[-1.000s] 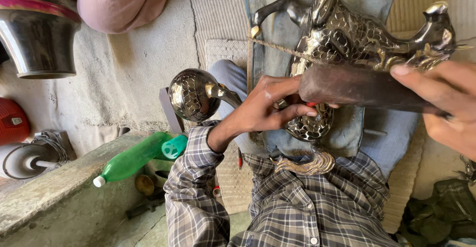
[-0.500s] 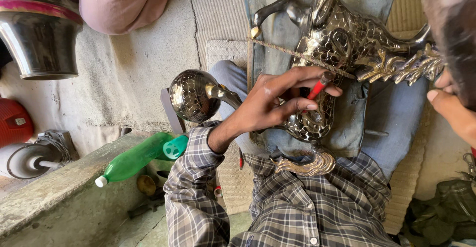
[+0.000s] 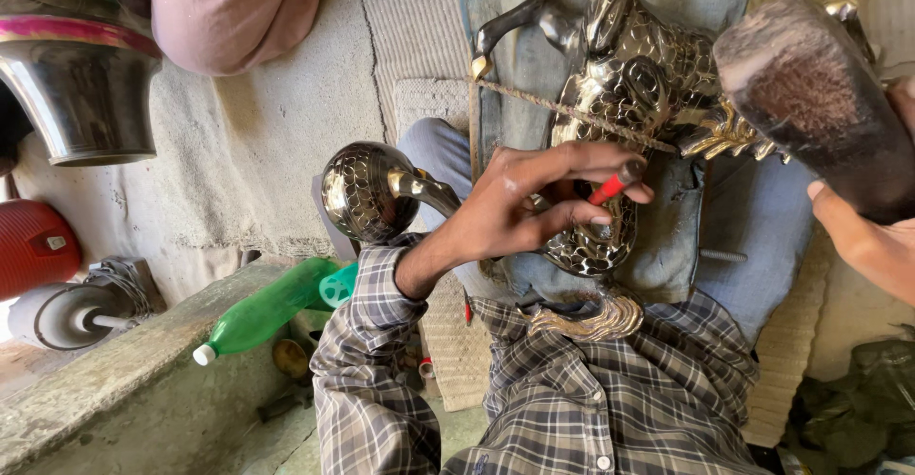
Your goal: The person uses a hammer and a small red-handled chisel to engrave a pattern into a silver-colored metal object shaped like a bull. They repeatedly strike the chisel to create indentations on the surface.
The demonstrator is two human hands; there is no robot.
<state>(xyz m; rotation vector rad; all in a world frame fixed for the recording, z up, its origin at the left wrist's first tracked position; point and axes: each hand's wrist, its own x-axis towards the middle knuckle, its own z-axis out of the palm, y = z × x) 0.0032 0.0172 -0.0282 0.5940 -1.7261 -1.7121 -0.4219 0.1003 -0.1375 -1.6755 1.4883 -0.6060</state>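
A shiny engraved metal horse figure (image 3: 648, 75) lies across my lap on blue cloth, tied with a thin rope (image 3: 572, 113). Its round patterned end (image 3: 360, 192) sticks out to the left. My left hand (image 3: 534, 208) rests on the horse's body and pinches a small red-tipped tool (image 3: 610, 187) against the metal. My right hand (image 3: 863, 242) at the right edge grips a dark wooden mallet (image 3: 810, 94), raised close to the camera above the horse's right part. My checked shirt sleeves fill the lower middle.
A steel vessel (image 3: 81, 103) stands at the upper left beside another person's pink-clothed leg (image 3: 238, 8). A green plastic bottle (image 3: 272, 308) lies by a concrete ledge (image 3: 105, 380). A red container (image 3: 33, 246) and a grey wheel-like machine part (image 3: 67, 313) sit at the left.
The mallet in my right hand went from lying low across the horse to being lifted up toward the camera. My left hand stayed on the horse with the red tool.
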